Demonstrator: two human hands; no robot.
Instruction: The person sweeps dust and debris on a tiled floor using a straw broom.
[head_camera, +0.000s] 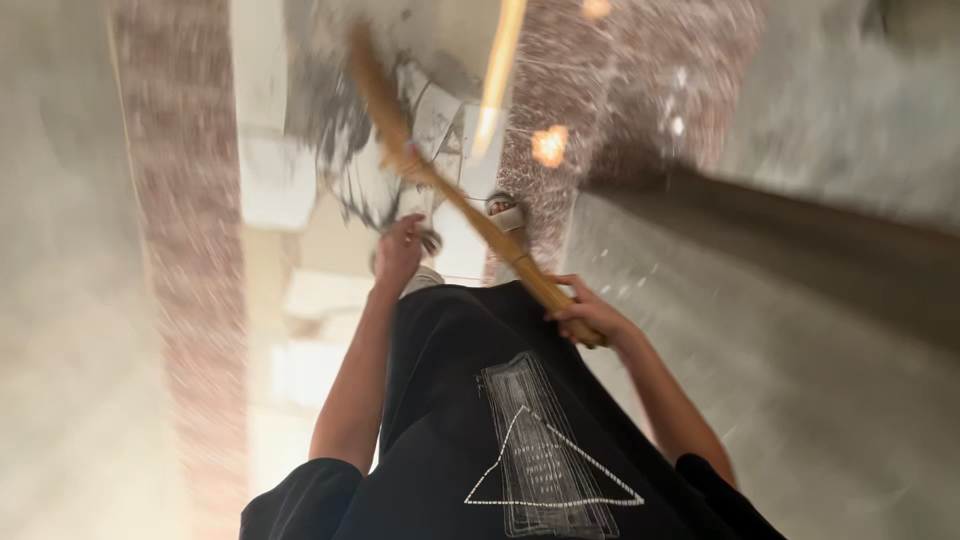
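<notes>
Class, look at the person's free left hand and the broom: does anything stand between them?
Nothing visible does. The right hand grips the broom at its handle end, and the left hand hangs just below the shaft with only blurred floor showing between them.

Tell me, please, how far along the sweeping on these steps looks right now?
Midway, it seems. The right hand grips the straw broom, its brush end over the steps; the left hand hangs empty. Dark dirt and pale scraps lie ahead, unswept. Blur hides which steps are clean.
</notes>
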